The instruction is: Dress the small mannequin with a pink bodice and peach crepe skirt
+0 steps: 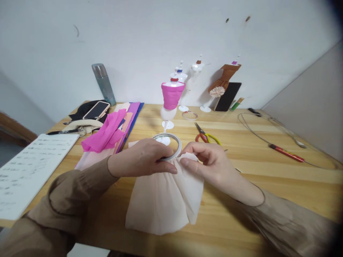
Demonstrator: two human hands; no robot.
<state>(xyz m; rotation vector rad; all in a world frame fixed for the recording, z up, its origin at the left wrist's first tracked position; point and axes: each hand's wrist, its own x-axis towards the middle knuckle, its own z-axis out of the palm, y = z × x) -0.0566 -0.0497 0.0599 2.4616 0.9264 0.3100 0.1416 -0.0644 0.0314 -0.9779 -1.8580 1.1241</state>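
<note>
**A:** Where is the white ring-shaped roll of tape (pixel 168 146)?

**B:** At the middle of the light wooden worktop (pixel 268 178). It stands tilted, its open ring facing up and towards the camera. Its lower rim touches the bunched top of the pale peach gathered sheet of crepe-like paper (pixel 163 200).

**A:** And how does the paper lie?

**B:** Its long axis runs from twelve to six o'clock. The narrow gathered end is at twelve, under the roll, and it fans out wide towards the near edge at six.

**A:** Which hand has the roll?

**B:** The left hand (pixel 142 159). It comes in from nine o'clock with the fingers closed over the ring's left side and the thumb pressed along the bottom rim.

**A:** And the other one?

**B:** The right hand (pixel 206 160) comes in from three o'clock. Its thumb and forefinger pinch the paper's gathered top, just beside the roll's right rim. I cannot tell whether a free tape end also lies between those fingertips. The two hands nearly meet at the gather.

**A:** What lies around them?

**B:** At one o'clock, near the right hand, lie scissors with red and yellow handles (pixel 206 136). At twelve stands a small white dress-form wrapped in bright pink paper (pixel 171 98). At ten lies a stack of pink, purple and blue paper sheets (pixel 107 134).
</note>
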